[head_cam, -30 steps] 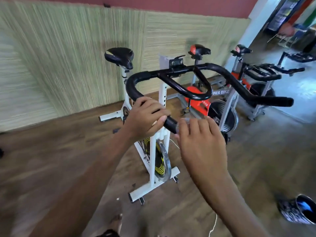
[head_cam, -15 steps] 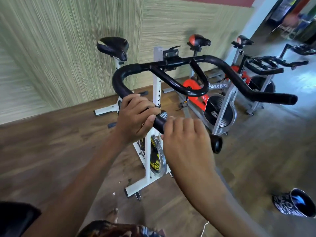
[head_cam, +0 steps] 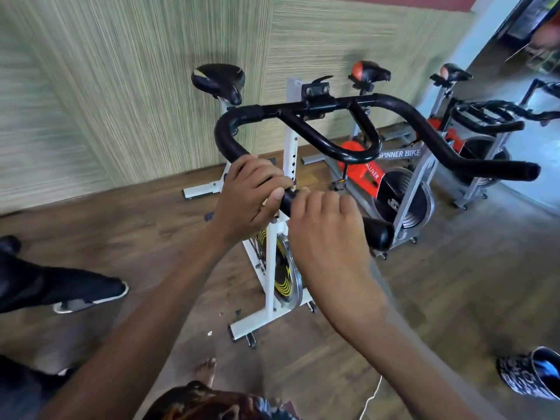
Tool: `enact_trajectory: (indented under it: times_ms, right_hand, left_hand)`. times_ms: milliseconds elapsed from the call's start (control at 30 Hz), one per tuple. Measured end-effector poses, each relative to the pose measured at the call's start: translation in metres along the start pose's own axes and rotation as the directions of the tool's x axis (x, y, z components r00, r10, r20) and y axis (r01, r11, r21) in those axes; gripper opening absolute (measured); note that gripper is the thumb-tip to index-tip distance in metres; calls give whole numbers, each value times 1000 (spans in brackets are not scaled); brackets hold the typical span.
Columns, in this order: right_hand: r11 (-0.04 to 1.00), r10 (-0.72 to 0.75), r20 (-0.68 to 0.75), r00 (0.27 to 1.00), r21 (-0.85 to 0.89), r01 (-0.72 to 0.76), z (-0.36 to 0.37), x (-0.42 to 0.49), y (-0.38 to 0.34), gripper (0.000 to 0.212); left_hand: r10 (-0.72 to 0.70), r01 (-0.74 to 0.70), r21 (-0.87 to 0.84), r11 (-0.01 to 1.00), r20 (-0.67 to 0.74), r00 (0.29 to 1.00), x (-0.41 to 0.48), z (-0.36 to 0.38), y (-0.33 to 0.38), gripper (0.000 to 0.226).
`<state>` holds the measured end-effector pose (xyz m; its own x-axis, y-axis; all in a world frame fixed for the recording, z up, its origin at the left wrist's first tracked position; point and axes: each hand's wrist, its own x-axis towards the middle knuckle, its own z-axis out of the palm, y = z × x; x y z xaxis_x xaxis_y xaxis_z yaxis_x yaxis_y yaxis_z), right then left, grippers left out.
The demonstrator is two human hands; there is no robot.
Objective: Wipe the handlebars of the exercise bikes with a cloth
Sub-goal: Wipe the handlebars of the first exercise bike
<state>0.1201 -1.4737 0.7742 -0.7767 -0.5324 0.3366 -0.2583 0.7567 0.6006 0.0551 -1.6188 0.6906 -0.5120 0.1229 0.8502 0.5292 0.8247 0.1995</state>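
Note:
The nearest exercise bike [head_cam: 274, 268] has a white frame and black padded handlebars [head_cam: 403, 112]. My left hand [head_cam: 250, 194] is wrapped around the left grip just below its bend. Right beside it, my right hand [head_cam: 328, 234] lies over the same grip with the fingers curled on top, almost touching the left hand. The grip's round end [head_cam: 380, 234] sticks out past my right hand. No cloth shows in either hand; my palms are hidden.
A red and grey spinner bike [head_cam: 403, 189] stands behind, and a third bike [head_cam: 485, 122] further right. Another person's leg and shoe [head_cam: 78, 294] are at the left. A patterned container [head_cam: 530, 377] sits on the wooden floor at lower right. A green wall runs behind.
My right hand has moved onto the left grip, up against my left hand. My left hand has kept its hold. A person's leg has come into view at the left.

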Motion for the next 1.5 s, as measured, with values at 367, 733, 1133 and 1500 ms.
enact_trajectory:
  times_ms: [367,733,1133,1500]
  right_hand:
    - [995,58,-131,990,-71,-67,7,-18,0,23]
    - [922,312,-401,861,-89,-376,35,-49,-17,41]
    - [870,272,-505,819,-234,-433,65,-61,-19,63]
    - [915,169,-534,828,-228,-334,65,-57,-8,56]
  left_hand:
    - [61,-61,-3,998,67,996,2,-6,-8,41]
    - [88,-81,-66,995,117,989,3,-10,-13,36]
    - [25,-11,-71,997,198,980,3,-14,-6,36]
    - [-106,103,25,994,194,975,3,-13,16,33]
